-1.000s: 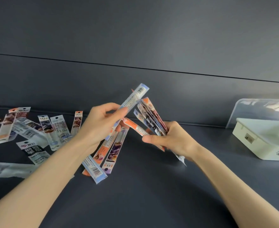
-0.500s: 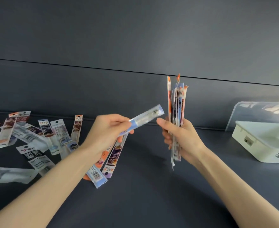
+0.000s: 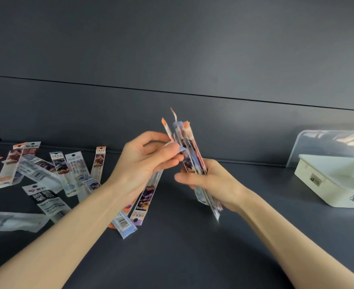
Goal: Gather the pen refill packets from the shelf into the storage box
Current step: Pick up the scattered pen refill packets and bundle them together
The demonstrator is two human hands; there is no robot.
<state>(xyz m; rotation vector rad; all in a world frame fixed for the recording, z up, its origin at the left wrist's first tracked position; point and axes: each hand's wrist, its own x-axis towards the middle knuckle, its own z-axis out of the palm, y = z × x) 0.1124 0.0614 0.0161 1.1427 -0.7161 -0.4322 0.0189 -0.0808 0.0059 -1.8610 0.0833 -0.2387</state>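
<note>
Two bare hands work above a dark grey shelf (image 3: pixel 192 257) at the centre of the frame. The right hand (image 3: pixel 211 182), just right of centre, has its grip clamped on a bundle (image 3: pixel 189 147) of pen refill packets, fingers curled round its lower half. The bundle stands nearly upright, its top tilted toward the upper left and its bottom ends sticking out below the palm, clear of the shelf. The left hand (image 3: pixel 147 165), just left of it, has its grip closed, thumb and fingertips pinching the end of a pale blue packet (image 3: pixel 179 148) that lies against the left side of the bundle. Motion blur hides how far it sits among the others. Under the left wrist and forearm three more lie side by side on the shelf: a purple packet (image 3: pixel 144 197), a barcode packet (image 3: pixel 123 223) and an orange one mostly hidden by the arm. Loose packets (image 3: pixel 74 170) lie scattered across the shelf at the left of the frame, several overlapping, one at the lower left cut off by the edge. The box (image 3: pixel 326 184), cream with dark writing on its front, stands on the shelf at the right edge, well apart from both hands. Its clear lid (image 3: pixel 328 147) is raised behind it against the back panel (image 3: pixel 172 49); the inside of the box cannot be made out.
</note>
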